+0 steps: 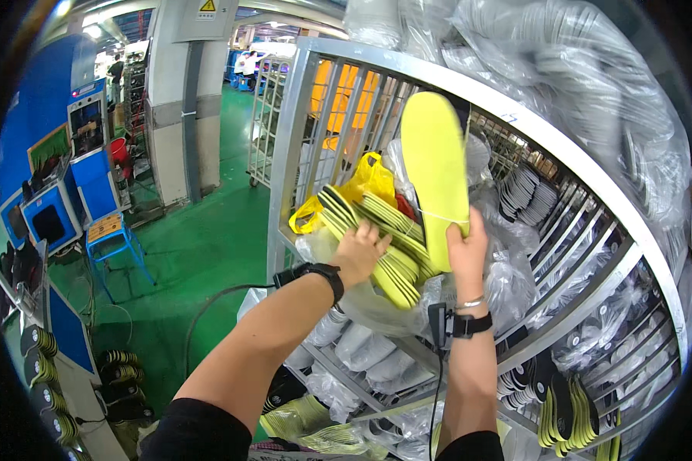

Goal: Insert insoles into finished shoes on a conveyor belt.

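My right hand (469,250) grips the lower end of a yellow-green insole (434,165), held upright with its flat face toward me. A thin pale string or band crosses it near my fingers; whether more insoles lie behind it is hidden. My left hand (361,252) is closed over a stack of yellow-green insoles with dark layers (396,280), its fingers curled on the upper edges. Another part of the pile (392,215) leans between my two hands. Behind it sits a yellow plastic bag (370,178). Clear plastic (315,247) lies under the stack.
A metal barred cage rack (284,154) surrounds the insoles, with plastic-wrapped bundles (546,69) heaped on top. More insoles (569,407) hang at lower right. Left are a blue stool (115,238), blue machines (50,215) and a pillar (188,115). A black cable (196,326) trails from my left wrist.
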`<state>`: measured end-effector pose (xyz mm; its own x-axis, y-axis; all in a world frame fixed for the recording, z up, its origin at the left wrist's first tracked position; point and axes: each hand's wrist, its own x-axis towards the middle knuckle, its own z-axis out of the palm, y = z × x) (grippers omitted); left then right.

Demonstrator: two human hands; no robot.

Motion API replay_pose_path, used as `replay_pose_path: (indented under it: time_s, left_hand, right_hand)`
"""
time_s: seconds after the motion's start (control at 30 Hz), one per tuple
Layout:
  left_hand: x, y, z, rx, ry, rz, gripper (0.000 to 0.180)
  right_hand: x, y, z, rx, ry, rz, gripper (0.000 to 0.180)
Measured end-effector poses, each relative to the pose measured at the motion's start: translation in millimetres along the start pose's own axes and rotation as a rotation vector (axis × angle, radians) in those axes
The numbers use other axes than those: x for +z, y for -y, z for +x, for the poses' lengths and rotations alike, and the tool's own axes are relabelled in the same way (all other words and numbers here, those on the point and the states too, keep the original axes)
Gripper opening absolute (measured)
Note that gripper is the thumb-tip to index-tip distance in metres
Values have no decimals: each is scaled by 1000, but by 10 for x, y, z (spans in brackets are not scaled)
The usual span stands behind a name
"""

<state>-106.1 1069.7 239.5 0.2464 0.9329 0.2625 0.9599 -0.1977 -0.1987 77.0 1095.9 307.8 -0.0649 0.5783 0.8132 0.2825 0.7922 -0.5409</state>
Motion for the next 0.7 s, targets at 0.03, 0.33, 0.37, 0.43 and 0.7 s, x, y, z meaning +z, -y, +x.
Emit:
replay_pose_path:
  time_s: [0.03,0.33,0.37,0.43,0.7]
  left_hand:
    - [-14,-34,-70,-56,-22,-74,59]
    - [-34,432,-459,-30,-177,-850,72]
    - [-62,406,-521,24,-195,-1337,74]
    - [-158,341,-686,196,-170,-2026,77]
    - [-315,109,-1826,65,-184,-2721,65]
  right_hand:
    - [7,116,-55,-148,18,-238,33]
    - [116,933,-562,-232,138,-237,30]
    - [142,975,-605,-133,197,-118,26]
    - [183,1052,-674,43,228,144,22]
    - [355,1172,-1312,508,481,653,12]
